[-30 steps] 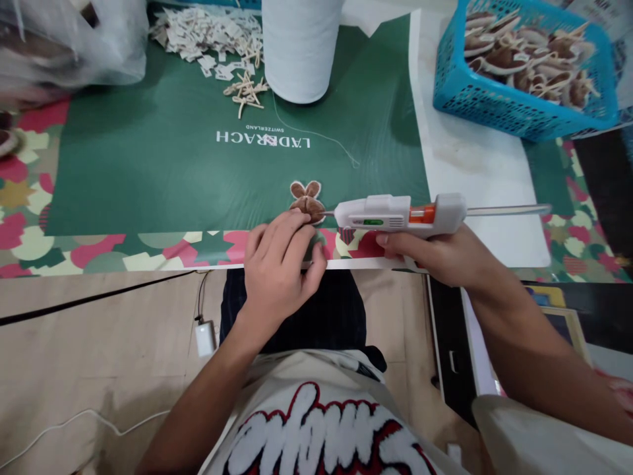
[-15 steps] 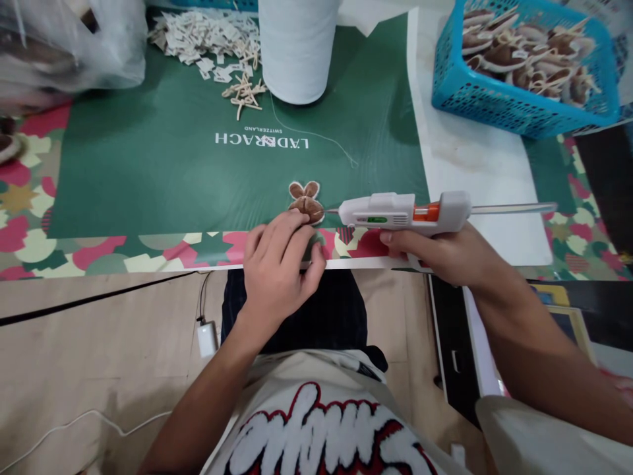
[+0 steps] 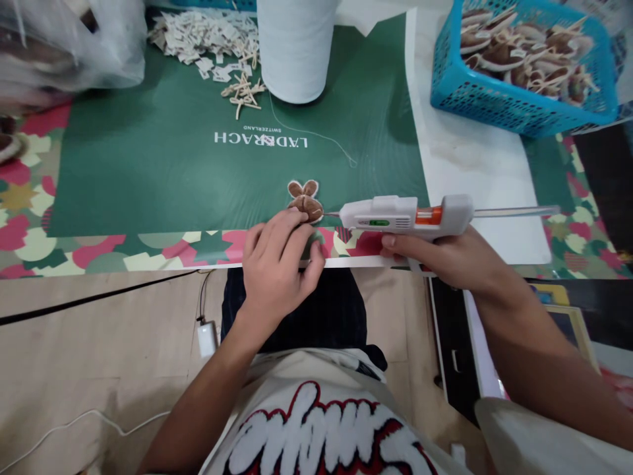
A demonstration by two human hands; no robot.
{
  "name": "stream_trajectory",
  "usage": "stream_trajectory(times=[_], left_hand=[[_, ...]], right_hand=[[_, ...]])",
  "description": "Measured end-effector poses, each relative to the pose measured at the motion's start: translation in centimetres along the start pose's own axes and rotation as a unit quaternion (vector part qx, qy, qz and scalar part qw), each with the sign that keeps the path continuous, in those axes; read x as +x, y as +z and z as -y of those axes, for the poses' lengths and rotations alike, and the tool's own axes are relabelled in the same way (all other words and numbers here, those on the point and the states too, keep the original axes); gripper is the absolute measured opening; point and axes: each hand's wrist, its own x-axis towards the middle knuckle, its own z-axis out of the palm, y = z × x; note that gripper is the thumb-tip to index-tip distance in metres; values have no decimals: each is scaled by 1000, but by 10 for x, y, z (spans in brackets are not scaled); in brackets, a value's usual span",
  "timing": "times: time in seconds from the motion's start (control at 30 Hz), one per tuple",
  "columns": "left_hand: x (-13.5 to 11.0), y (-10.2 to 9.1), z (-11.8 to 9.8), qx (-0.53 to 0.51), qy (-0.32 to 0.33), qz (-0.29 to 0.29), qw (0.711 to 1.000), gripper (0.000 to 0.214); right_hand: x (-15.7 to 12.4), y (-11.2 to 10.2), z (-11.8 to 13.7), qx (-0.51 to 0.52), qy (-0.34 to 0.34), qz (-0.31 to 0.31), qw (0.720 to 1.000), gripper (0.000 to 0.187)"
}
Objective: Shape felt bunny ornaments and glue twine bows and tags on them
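A small brown rabbit-shaped fabric piece (image 3: 311, 206) with pale fuzzy edges lies near the front of the table, ears pointing away from me. Curled fingertips of my left hand (image 3: 279, 257) press on its lower left part and cover some of it. A thin pale streak, apparently glue, shows on its right side. My right hand (image 3: 445, 257) is closed around the handle of a white and orange hot glue gun (image 3: 380, 214). The gun points left, its nozzle tip at the piece's right edge. A clear glue stick (image 3: 517, 212) sticks out of its back.
A large white thread cone (image 3: 297, 53) stands behind, its loose thread trailing right. Beside it lie a heap of small white tags (image 3: 212, 36) and some beige cord bows (image 3: 243, 92). A blue basket (image 3: 494, 102) of brown pieces sits back right, a plastic bag (image 3: 113, 53) back left.
The glue gun has shifted slightly right, its nozzle drawing back from over the fabric piece to its edge. A pale streak now shows there. My left hand stays in place.
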Motion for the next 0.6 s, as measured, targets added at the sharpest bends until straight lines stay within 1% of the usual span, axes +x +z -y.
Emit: stream_trajectory(times=[0.13, 0.23, 0.3, 0.37, 0.43, 0.5, 0.57, 0.6], left_hand=[[1, 0, 0, 19, 0, 2, 1000, 14], [1, 0, -1, 21, 4, 1, 1000, 13], [1, 0, 0, 17, 7, -2, 1000, 14], [1, 0, 0, 14, 8, -3, 1000, 15], [0, 0, 0, 14, 10, -5, 1000, 15], [0, 0, 1, 13, 15, -8, 1000, 14], [0, -2, 1, 8, 16, -7, 1000, 13], [1, -3, 1, 5, 14, -3, 1000, 14]], right_hand=[[1, 1, -2, -16, -6, -4, 1000, 32], [1, 3, 1, -41, 3, -14, 999, 32], [-1, 5, 5, -34, 10, -7, 999, 33], [-3, 7, 9, 41, -5, 4, 999, 32], [-3, 8, 11, 168, -36, -11, 985, 28], [-1, 4, 11, 270, -41, -60, 960, 20], [4, -7, 7, 323, -10, -124, 938, 12], [7, -16, 3, 335, 14, -159, 929, 11]])
